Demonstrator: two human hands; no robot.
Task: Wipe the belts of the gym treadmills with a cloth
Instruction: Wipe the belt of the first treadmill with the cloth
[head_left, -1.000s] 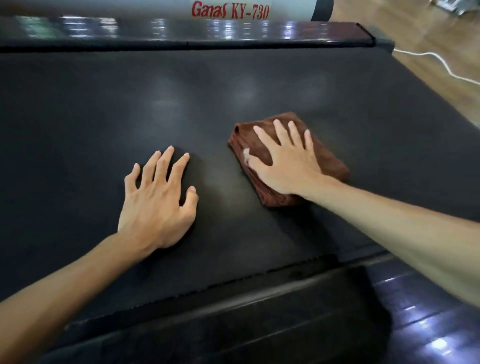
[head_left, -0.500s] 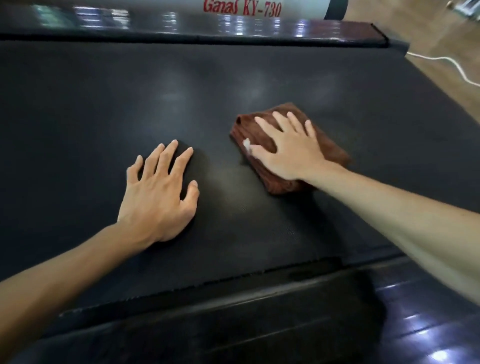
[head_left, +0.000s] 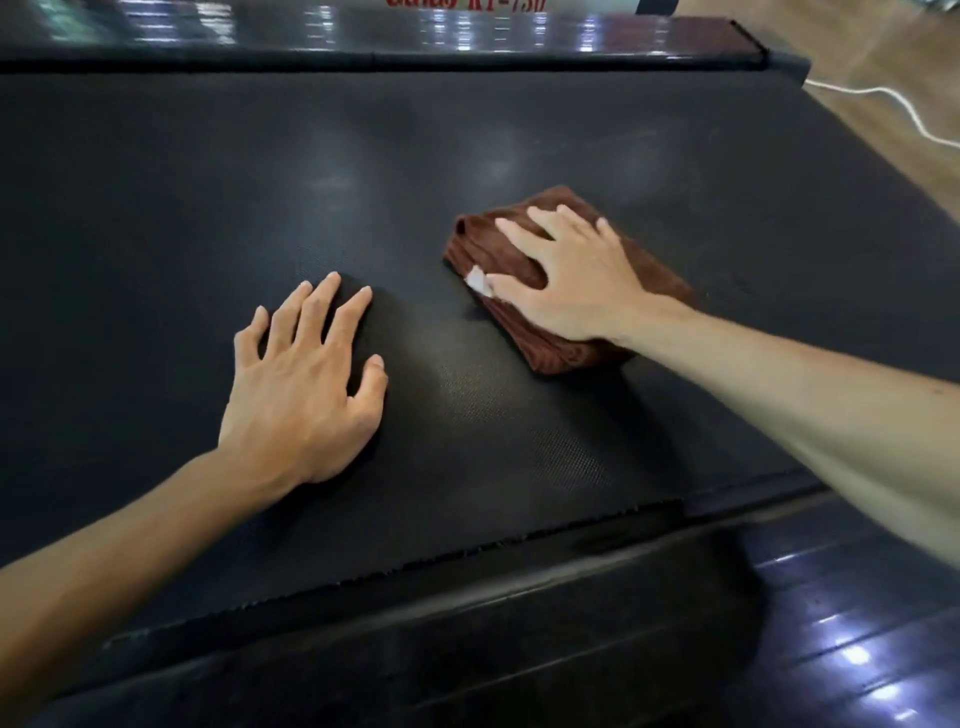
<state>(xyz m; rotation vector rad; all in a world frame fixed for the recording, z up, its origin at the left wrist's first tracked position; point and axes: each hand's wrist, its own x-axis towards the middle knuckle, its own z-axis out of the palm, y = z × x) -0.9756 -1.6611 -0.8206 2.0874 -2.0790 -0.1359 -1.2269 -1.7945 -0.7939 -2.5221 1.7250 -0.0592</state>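
Observation:
A wide black treadmill belt (head_left: 467, 156) fills most of the view. A folded brown cloth (head_left: 566, 348) with a small white tag lies on the belt right of centre. My right hand (head_left: 566, 275) presses flat on the cloth with its fingers spread and straight. My left hand (head_left: 306, 374) rests flat on the bare belt to the left of the cloth, fingers spread, holding nothing.
A glossy dark side rail (head_left: 415, 31) runs along the far edge of the belt, with red lettering above it. Another dark rail (head_left: 467, 623) lies along the near edge. Wooden floor and a white cable (head_left: 904, 109) show at the upper right.
My right hand and the cloth have slid slightly away from me along the belt. My left hand has stayed planted in about the same spot.

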